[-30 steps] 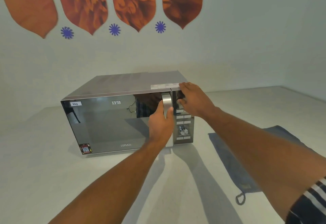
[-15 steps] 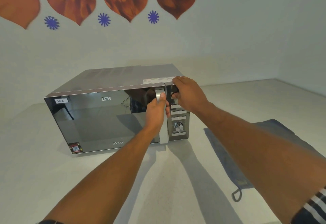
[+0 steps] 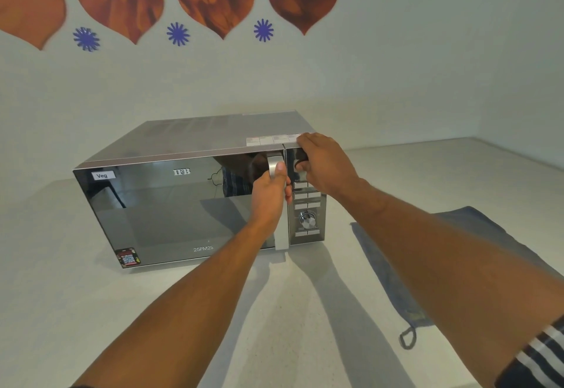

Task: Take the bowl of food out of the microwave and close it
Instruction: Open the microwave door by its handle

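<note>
A silver microwave (image 3: 195,140) with a dark mirrored door (image 3: 171,213) stands on the pale counter, its door closed. My left hand (image 3: 270,195) is wrapped around the vertical silver door handle (image 3: 274,163). My right hand (image 3: 325,163) rests flat against the top right corner of the microwave, over the control panel (image 3: 308,219), fingers bent on the top edge. The bowl of food is hidden behind the reflective door.
A grey-blue cloth (image 3: 457,244) with a hanging loop lies on the counter (image 3: 91,311) to the right of the microwave. A white wall with orange and blue decorations rises behind. The counter runs to a corner at the far right.
Both hands stay on the microwave as before; my left thumb sits a little higher on the handle. The view has shifted slightly. The door remains closed.
</note>
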`<action>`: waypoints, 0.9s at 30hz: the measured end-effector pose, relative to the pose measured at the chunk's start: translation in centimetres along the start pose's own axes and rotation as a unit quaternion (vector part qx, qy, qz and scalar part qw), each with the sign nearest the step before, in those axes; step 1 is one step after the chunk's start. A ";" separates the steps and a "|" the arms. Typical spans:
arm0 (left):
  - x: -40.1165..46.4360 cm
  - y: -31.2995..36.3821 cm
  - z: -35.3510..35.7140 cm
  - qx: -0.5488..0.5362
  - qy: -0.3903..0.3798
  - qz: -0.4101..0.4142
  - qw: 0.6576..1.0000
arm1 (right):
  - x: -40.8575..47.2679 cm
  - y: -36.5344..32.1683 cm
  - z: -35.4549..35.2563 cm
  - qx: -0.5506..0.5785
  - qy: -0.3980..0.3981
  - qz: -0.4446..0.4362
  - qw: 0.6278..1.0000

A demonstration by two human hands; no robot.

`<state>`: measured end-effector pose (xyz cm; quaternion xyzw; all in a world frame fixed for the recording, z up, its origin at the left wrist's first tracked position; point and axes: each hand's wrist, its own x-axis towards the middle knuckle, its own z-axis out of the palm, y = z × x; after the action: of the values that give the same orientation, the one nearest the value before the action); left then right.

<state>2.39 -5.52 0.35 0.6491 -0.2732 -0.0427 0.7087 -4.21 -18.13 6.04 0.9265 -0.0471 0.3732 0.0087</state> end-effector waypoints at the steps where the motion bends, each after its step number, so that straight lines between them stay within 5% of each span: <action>1: 0.0 -0.1 0.0 0.001 0.001 0.002 1.000 | 0.0 0.0 0.0 0.000 0.000 0.000 1.000; 27: -7.3 2.6 -2.3 0.034 0.009 0.004 0.999 | -0.4 -1.4 -0.9 0.000 -0.019 0.024 1.000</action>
<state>-3.57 -0.03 0.39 0.6720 -0.2710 -0.0243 0.6887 -5.00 -16.63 6.43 0.9319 -0.0691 0.3560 -0.0011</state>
